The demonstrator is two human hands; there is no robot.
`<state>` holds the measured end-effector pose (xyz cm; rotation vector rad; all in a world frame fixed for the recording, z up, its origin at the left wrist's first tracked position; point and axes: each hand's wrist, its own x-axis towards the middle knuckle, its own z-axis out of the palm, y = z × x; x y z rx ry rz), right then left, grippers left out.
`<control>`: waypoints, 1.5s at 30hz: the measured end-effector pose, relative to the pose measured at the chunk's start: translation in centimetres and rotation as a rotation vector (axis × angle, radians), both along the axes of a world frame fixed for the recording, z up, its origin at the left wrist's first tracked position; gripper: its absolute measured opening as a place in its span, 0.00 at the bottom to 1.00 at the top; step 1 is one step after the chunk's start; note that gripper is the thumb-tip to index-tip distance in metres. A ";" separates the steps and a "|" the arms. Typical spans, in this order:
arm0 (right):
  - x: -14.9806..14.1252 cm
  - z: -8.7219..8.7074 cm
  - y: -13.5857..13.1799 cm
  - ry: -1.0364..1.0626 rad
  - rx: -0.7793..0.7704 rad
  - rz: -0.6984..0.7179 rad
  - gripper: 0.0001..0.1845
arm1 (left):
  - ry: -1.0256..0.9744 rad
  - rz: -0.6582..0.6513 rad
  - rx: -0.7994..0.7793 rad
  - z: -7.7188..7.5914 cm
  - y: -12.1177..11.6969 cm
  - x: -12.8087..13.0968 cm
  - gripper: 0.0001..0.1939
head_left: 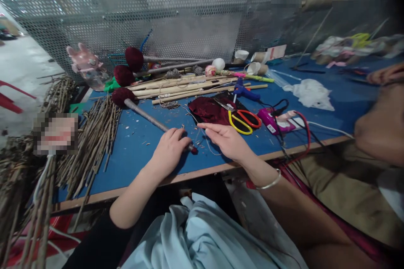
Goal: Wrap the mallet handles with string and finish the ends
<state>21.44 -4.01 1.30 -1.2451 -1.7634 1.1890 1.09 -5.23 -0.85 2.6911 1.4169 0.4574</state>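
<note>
A grey-wrapped stick (147,117) lies slantwise on the blue table, with a dark red fabric ball (122,97) at its far end and a small dark red tip (195,150) at its near end. My left hand (170,149) is closed over the stick close to that near tip. To its right, my right hand (227,139) is pinched, thumb and fingers together, on a thin string (208,145) that loops down onto the table. Just beyond my right hand are scissors (244,122) with yellow and orange handles, lying on dark red cloth (210,109).
Bundled twigs (90,141) cover the left side. Behind lie wooden rods (189,88) and two more red-balled sticks (134,59). A blue glue gun (244,91), a purple power strip (273,121) with cables, and a white plastic bag (311,93) are rightward. Another person's arm (381,113) reaches in.
</note>
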 end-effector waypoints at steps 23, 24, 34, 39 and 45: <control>-3.2 -3.4 -2.5 -0.367 0.310 -0.164 0.20 | -0.268 -0.237 0.036 2.2 4.8 0.3 0.14; -3.4 -3.5 -2.8 -0.402 0.321 -0.180 0.21 | -0.278 -0.233 0.045 1.9 4.9 0.2 0.13; -5.2 -2.9 -5.8 -0.619 0.386 -0.100 0.22 | -0.352 -0.220 0.165 1.2 5.7 0.2 0.14; -5.0 -0.6 -5.1 -0.806 0.396 0.113 0.16 | -0.312 -0.242 0.143 0.3 6.1 0.3 0.14; -5.3 -0.5 -3.3 -1.050 0.339 0.183 0.14 | -0.340 -0.239 0.163 1.1 5.4 -0.1 0.13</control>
